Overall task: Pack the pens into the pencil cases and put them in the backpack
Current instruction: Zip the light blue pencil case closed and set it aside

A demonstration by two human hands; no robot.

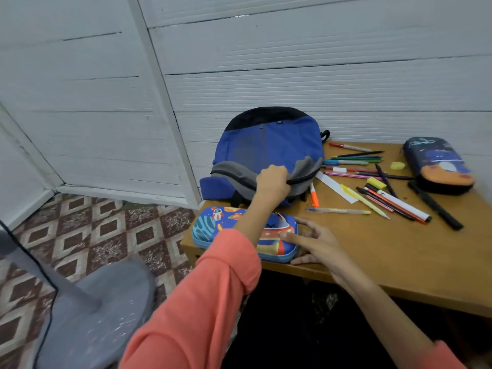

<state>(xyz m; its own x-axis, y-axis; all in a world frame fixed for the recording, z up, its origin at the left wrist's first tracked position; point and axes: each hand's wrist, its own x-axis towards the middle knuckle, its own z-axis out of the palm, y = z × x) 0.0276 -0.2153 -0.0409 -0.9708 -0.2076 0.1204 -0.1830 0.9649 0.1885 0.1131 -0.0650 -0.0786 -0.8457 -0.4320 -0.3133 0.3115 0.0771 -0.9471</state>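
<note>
Nearest, the closed pencil case (213, 230), its long axis 9-to-3 along the table (372, 251) edge, is touched at its 3 o'clock end by the spread, unclenched right hand (312, 243), while at 12 o'clock beyond it the zip edge of the backpack (269, 145) is gripped by the left hand (274, 182), the pens (378, 182) being left loose at 2 o'clock.

The left arm reaches forward from the lower left, its coral sleeve (207, 302) pushed back above the wrist, the forearm bare. The left grip (273, 181) is knuckles-up, fingers curled tight round the grey edge of the backpack (266, 145) — a closed, pinching hold. The right arm comes in from the lower right, bare almost to the elbow, lying low over the front edge of the surface (399, 262). The right grip (319, 243) is palm down, fingers (292, 237) spread and nearly straight — their tips touch the end of the pencil case (226, 225).
</note>
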